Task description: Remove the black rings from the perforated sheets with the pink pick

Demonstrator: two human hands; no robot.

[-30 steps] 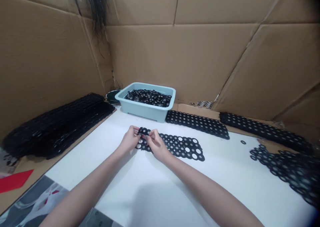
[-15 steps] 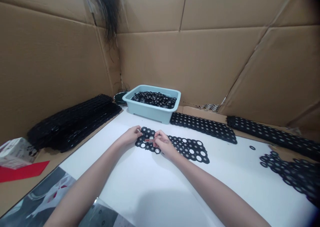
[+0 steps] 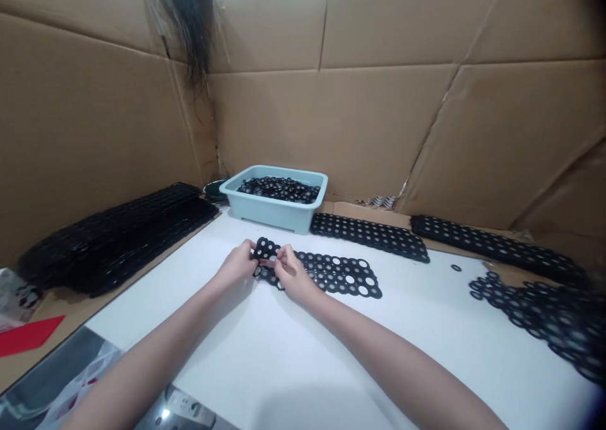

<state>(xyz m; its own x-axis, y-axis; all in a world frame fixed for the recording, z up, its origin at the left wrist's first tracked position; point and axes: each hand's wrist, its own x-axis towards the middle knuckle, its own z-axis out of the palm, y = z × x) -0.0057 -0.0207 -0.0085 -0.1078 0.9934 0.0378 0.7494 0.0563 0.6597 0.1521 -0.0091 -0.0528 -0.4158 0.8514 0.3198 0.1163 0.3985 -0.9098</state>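
A strip of joined black rings (image 3: 331, 273) lies on the white tabletop, some openings showing white and others grey. At its left end, the fingers of my left hand (image 3: 240, 261) are closed on the strip's edge. My right hand (image 3: 292, 272) pinches a thin, flat reddish stick (image 3: 266, 262) that points left, low over the strip towards the left fingers. What the stick's tip touches is too small to make out. The right hand covers part of the strip.
Behind the strip stands a light blue tub (image 3: 274, 213) with many black rings (image 3: 279, 189). Ring strips (image 3: 369, 235) lie right of it, near a loose ring (image 3: 456, 268) and a ring pile (image 3: 544, 316). Black stacked bundles (image 3: 118, 234) and red paper (image 3: 31, 335) are at left. Cardboard walls (image 3: 379, 120) surround the table.
The view has turned slightly, so everything sits further left. My left fingers have shifted on the strip's left end, and the right hand still holds the reddish stick close by.
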